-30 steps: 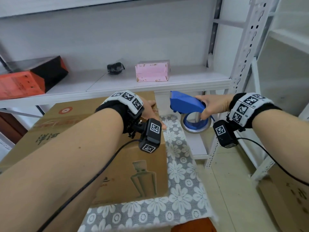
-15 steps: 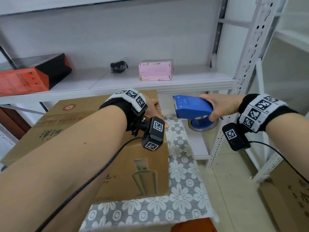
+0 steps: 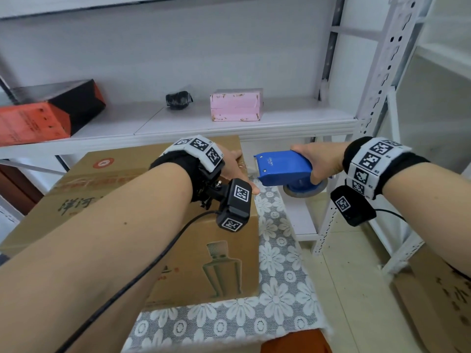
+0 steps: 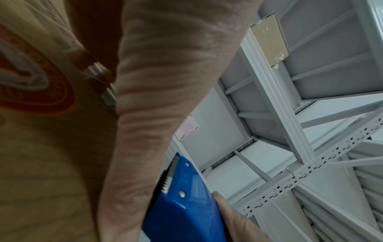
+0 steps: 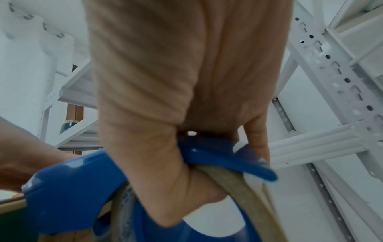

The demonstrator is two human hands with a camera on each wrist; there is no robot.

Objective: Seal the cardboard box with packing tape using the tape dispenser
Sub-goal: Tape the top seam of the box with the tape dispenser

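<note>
Cardboard box (image 3: 132, 205) fills the centre-left of the head view on a floral-clothed table (image 3: 277, 284), with the left hand (image 3: 233, 169) resting on its far right top corner, fingers fairly straight, pressing rather than gripping. Just right of that corner, at frame centre, the blue tape dispenser (image 3: 283, 168) lies level, its long axis and toothed blade aimed left at the box edge. The right hand (image 3: 321, 161) holds it, fingers curled around its handle, and looks nearer the coming tape start.
</note>
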